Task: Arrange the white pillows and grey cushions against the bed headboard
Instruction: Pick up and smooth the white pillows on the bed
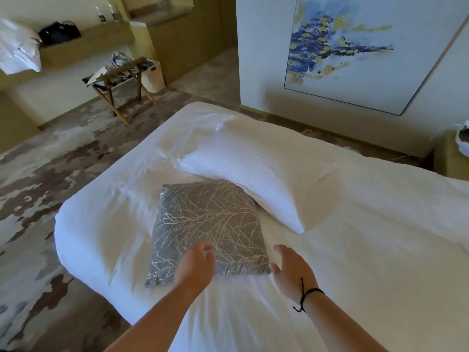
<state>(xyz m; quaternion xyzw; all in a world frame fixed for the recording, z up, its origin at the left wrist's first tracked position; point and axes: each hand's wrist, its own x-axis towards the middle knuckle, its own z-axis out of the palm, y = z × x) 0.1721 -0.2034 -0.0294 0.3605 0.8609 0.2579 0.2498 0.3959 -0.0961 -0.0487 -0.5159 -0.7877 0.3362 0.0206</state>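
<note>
Bedroom interior seen from above the bed.
A white wall is hung with a large abstract painting [355, 52] in blue and yellow. The floor is covered by a mottled brown-and-cream carpet [38, 179]. A folding wooden luggage rack [121, 82] is placed beside a white bin [153, 76], and a black bag [59, 33] is set on a wooden shelf [101, 36]. Warm, soft light is cast throughout.

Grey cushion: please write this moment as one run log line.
phase: reach | left hand: open, over grey cushion near edge | right hand: open, beside its corner | pillow: flat, overlapping cushion | headboard: not seen
</note>
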